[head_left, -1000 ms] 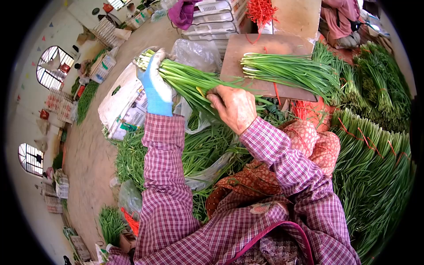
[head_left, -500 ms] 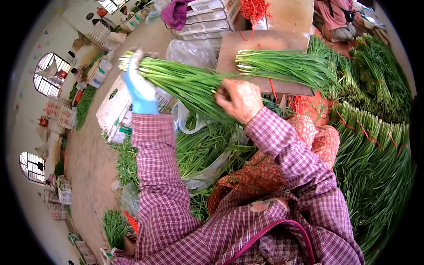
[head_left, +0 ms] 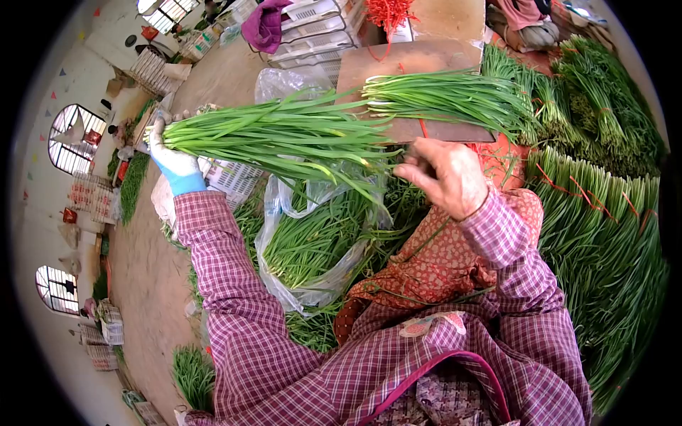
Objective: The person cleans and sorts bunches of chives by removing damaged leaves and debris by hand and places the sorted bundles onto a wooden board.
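My left hand [head_left: 170,153], in a white and blue glove, grips a bunch of garlic chives [head_left: 277,138] by its pale stem end. The long green leaves stretch to the right, some bent and drooping. Just past the leaf tips is my bare right hand [head_left: 455,177], its thumb and fingers drawn together; whatever they may pinch is too small to make out. A second chive bunch [head_left: 440,99] lies on a brown board [head_left: 352,71] beyond my hands. Below the held bunch, a clear plastic bag [head_left: 312,295] contains loose chives [head_left: 305,248].
Red-tied chive bundles [head_left: 597,248] are piled along my right side, with more greens [head_left: 597,106] behind. White plastic crates [head_left: 320,28] stand stacked at the back, a purple cloth [head_left: 264,25] on them. Red ties [head_left: 389,11] hang beside the board. Bare floor [head_left: 142,284] runs along the left.
My left hand has moved left and slightly down with the chives, which now lie more level and fanned out. My right hand has come away from the leaves, to the right and down.
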### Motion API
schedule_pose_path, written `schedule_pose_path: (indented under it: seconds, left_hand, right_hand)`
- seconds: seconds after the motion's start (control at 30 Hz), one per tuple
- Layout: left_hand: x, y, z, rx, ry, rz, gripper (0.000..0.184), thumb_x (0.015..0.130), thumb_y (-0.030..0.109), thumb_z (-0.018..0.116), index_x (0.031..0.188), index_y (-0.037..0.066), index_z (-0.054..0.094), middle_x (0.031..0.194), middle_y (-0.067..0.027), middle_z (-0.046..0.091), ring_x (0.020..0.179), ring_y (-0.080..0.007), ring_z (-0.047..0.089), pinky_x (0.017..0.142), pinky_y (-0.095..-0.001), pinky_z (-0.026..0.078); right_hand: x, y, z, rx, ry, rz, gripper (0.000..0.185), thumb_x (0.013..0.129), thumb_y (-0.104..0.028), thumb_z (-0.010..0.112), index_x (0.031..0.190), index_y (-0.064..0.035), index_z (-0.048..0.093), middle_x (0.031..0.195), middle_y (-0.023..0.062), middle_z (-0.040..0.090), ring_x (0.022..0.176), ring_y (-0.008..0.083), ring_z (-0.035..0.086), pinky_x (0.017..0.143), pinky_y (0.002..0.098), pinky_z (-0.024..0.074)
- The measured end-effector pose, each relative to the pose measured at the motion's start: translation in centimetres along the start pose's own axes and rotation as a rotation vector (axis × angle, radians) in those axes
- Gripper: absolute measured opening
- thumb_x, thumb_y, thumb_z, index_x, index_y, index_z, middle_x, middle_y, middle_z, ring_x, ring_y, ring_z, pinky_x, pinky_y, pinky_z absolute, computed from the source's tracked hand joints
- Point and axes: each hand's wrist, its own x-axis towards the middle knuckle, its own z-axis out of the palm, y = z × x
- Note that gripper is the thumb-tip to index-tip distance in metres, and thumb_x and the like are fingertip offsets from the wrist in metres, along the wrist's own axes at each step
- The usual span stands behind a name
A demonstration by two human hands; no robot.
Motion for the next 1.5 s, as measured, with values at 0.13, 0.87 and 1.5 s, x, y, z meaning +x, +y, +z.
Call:
schedule_pose_path:
  seconds: [0.13, 0.87, 1.5]
  left_hand:
    - [-0.4, -0.2, 0.1, -0.039, -0.076, -0.002, 0.013, 0.088, 0.015, 0.056, 0.093, 0.003, 0.058, 0.087, -0.0084, 0.061, 0.083, -0.0259, 0.063, 0.08, -0.0399, 0.053]
    - [-1.2, -0.9, 1.1, -0.074, -0.183, -0.046, 0.01, 0.09, 0.016, 0.051, 0.088, 0.006, 0.051, 0.08, -0.0045, 0.053, 0.079, -0.0209, 0.055, 0.093, -0.0456, 0.048]
    - [-0.7, -0.7, 0.8, -0.158, -0.217, -0.058, 0.014, 0.093, 0.018, 0.048, 0.084, 0.008, 0.047, 0.081, -0.0059, 0.05, 0.082, -0.0217, 0.053, 0.093, -0.0441, 0.047]
  right_hand:
    - [-0.1, -1.9, 2.6, -0.011, 0.011, -0.157, 0.029, 0.086, -0.036, 0.062, 0.08, -0.0069, 0.061, 0.073, 0.0117, 0.064, 0.063, 0.0315, 0.063, 0.058, 0.0434, 0.0506]
    - [4.1, -4.6, 9.9, 0.107, 0.075, -0.146, 0.019, 0.081, -0.021, 0.065, 0.079, -0.003, 0.057, 0.068, 0.0157, 0.061, 0.065, 0.0359, 0.061, 0.06, 0.0455, 0.0486]
    - [-0.6, -2.3, -0.3, 0.049, 0.103, -0.107, 0.032, 0.088, -0.039, 0.059, 0.085, -0.0067, 0.059, 0.078, 0.0119, 0.063, 0.069, 0.0346, 0.062, 0.06, 0.0436, 0.0489]
